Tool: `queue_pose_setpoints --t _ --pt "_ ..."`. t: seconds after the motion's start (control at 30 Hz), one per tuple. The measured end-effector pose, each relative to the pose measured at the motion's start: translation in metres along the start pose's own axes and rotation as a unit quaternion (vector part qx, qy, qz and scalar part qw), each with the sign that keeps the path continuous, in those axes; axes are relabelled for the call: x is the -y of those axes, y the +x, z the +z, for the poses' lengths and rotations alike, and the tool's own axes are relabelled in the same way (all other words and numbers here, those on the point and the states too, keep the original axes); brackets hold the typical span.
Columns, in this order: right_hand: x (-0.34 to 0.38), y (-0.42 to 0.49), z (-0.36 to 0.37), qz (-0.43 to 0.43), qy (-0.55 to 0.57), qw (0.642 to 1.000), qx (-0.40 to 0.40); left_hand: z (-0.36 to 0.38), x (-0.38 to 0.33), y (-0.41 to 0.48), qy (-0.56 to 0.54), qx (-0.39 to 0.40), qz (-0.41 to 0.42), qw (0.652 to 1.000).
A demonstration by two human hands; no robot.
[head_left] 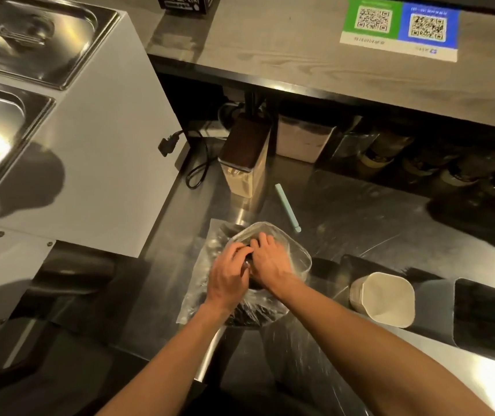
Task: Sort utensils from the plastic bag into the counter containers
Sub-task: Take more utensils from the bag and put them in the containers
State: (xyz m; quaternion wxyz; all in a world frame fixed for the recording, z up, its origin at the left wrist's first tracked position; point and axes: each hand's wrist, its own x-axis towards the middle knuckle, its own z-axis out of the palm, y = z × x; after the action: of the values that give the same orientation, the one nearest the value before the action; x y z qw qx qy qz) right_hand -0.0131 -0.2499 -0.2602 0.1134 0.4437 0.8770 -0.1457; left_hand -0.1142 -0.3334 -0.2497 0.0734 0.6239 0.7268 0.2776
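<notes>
A clear plastic bag (295, 255) holding dark utensils (250, 315) lies on the steel counter (360, 229) in front of me. Both hands are at its open mouth. My left hand (229, 273) has its fingers curled on the bag's near edge. My right hand (270, 259) reaches into the opening, fingers bent over the dark contents; what the fingertips pinch is hidden. A white square container (385, 298) stands to the right of the bag, and a black container (484, 315) stands further right.
A pale green stick (287, 207) lies on the counter behind the bag. A tall canister with a dark lid (246, 157) stands at the back. A white appliance (96, 139) with steel pans fills the left. An upper shelf (330, 55) overhangs jars at the back right.
</notes>
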Motion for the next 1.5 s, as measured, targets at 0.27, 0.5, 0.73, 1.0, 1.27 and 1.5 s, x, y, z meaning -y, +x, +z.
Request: queue_pose_setpoints --t 0.27,0.5,0.73,1.0,1.27,1.5 --pt "0.001 0.012 -0.003 0.027 -0.072 0.996 0.048 0.001 0.005 0.010 0.022 0.172 -0.290 0.941" --pt "0.008 0.014 0.002 0.012 -0.103 0.993 0.062 0.005 0.007 0.013 -0.067 0.114 -0.316 0.940" --pt "0.005 0.008 0.005 0.016 -0.034 0.996 0.080 -0.008 -0.001 0.012 -0.142 0.112 -0.336 0.924" --pt "-0.006 -0.009 0.006 0.001 -0.005 0.997 0.075 -0.006 -0.004 0.008 -0.165 0.109 -0.312 0.929" --pt "-0.017 -0.015 -0.006 0.018 0.054 0.988 0.146 -0.010 -0.007 0.008 -0.163 0.140 -0.275 0.937" --pt "-0.025 -0.027 -0.013 0.002 0.074 0.987 0.140 -0.008 -0.008 0.011 -0.107 0.143 -0.296 0.938"
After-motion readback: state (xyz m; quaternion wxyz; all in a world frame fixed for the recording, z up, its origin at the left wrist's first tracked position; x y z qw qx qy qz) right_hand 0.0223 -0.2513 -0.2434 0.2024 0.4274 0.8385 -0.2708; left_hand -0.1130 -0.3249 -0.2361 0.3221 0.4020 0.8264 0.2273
